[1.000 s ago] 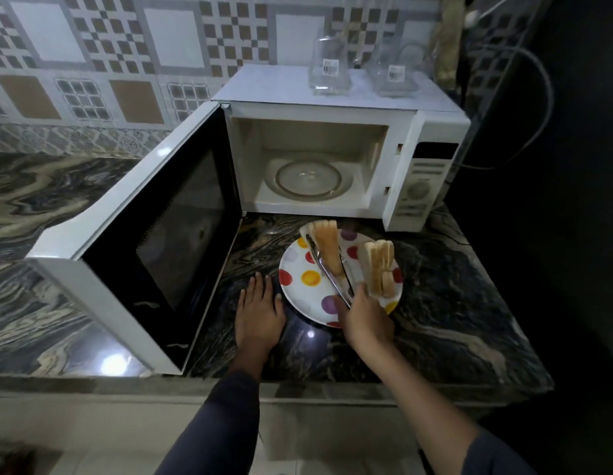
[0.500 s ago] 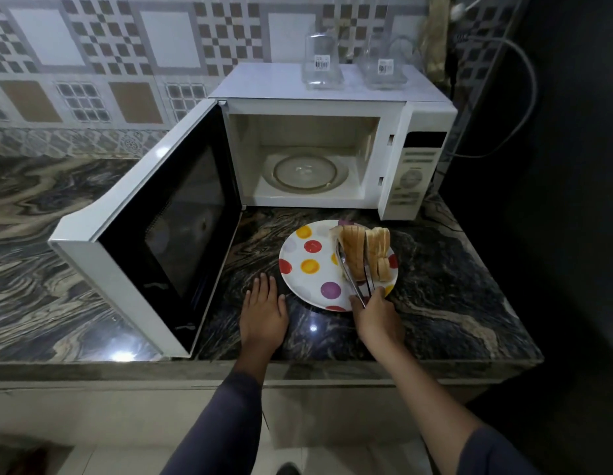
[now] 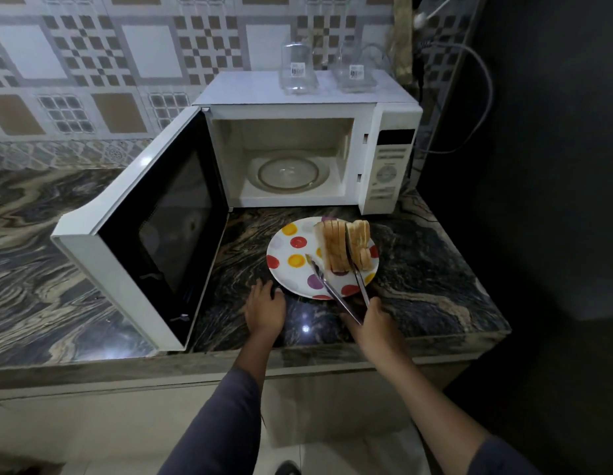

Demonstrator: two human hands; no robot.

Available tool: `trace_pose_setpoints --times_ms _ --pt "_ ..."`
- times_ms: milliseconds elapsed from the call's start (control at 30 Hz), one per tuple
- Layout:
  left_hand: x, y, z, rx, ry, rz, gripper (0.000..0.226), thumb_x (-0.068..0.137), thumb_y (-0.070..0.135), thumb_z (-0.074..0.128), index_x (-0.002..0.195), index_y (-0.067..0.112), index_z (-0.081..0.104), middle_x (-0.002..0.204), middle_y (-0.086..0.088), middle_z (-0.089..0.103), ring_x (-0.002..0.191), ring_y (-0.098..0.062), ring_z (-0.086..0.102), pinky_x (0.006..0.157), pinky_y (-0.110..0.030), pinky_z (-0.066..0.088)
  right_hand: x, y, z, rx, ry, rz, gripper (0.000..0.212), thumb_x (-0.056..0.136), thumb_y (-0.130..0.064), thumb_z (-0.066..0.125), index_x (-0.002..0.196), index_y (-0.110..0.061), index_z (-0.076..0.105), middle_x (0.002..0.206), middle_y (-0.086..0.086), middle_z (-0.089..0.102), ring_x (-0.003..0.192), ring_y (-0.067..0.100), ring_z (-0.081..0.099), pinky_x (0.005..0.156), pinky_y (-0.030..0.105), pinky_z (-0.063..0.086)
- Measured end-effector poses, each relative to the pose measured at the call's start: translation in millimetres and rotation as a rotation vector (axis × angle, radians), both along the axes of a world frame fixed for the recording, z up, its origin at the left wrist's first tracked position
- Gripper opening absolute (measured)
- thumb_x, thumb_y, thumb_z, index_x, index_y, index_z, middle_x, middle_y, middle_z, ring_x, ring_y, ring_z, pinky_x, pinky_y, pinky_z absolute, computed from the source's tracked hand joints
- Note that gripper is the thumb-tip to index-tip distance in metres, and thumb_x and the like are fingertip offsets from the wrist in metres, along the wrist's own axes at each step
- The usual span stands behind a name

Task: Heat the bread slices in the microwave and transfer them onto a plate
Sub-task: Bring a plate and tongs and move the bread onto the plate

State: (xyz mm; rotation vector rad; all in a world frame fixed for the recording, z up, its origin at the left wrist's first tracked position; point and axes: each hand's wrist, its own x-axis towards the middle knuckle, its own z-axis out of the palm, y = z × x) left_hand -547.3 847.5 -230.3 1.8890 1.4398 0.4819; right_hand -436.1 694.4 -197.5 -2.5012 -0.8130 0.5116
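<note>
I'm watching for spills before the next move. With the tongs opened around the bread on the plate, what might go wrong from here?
1. The bread slices stand on edge; pulling the tongs away may topple them.
2. The left hand lies on the counter beside the plate, not holding it, so a nudge might slide it.
3. The open microwave door juts out near the left arm.

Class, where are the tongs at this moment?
In the head view, the tongs are in the right hand, spread open over the near right of the spotted plate, straddling the bread slices.
</note>
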Motion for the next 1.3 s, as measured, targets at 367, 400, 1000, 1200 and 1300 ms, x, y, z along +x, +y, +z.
trace_pose_setpoints --times_ms 367,400,1000,1200,1300 --pt "35 -76 71 -0.445 -0.811 -0.367 0.063 0.081 0.065 0.046 0.125 0.020 0.053 0.118 0.001 0.065 0.113 -0.017 0.059 0.097 -0.034 0.047 0 -41 29 0.499 0.397 0.255 0.012 0.088 -0.029 0.061 0.094 -0.026 0.052 0.072 -0.013 0.060 0.061 -0.005 0.057 0.054 0.009 0.040" --pt "35 -78 77 -0.464 -0.839 -0.379 0.060 0.083 0.060 0.052 0.126 0.018 0.053 0.119 -0.004 0.065 0.113 -0.021 0.060 0.097 -0.038 0.048 -1 -39 38 0.535 0.470 0.263 0.011 0.089 -0.026 0.060 0.098 -0.023 0.053 0.064 -0.015 0.061 0.054 -0.007 0.056 0.050 0.007 0.039" --pt "26 -54 127 -0.550 -1.366 -0.050 0.014 0.082 0.004 0.066 0.091 0.008 0.056 0.087 -0.009 0.064 0.084 -0.018 0.070 0.081 -0.031 0.058 47 -38 74 0.701 0.466 0.175 0.014 0.083 -0.018 0.068 0.095 -0.011 0.068 0.084 0.004 0.068 0.067 0.003 0.066 0.056 0.015 0.053" --pt "30 -56 122 -0.517 -1.380 -0.002 0.015 0.082 0.006 0.067 0.092 0.008 0.057 0.088 -0.008 0.066 0.085 -0.016 0.070 0.079 -0.029 0.058 45 -30 71 0.758 0.409 0.139 0.025 0.080 -0.009 0.071 0.104 -0.004 0.069 0.087 0.001 0.069 0.077 0.006 0.068 0.071 0.020 0.056" --pt "34 -56 121 -0.508 -1.358 0.003 0.021 0.082 0.007 0.067 0.099 0.007 0.055 0.092 -0.008 0.067 0.088 -0.017 0.069 0.082 -0.029 0.058 44 -22 71 0.721 0.352 0.163 0.028 0.079 -0.012 0.072 0.107 -0.010 0.069 0.094 0.002 0.069 0.089 0.015 0.065 0.073 0.022 0.053"
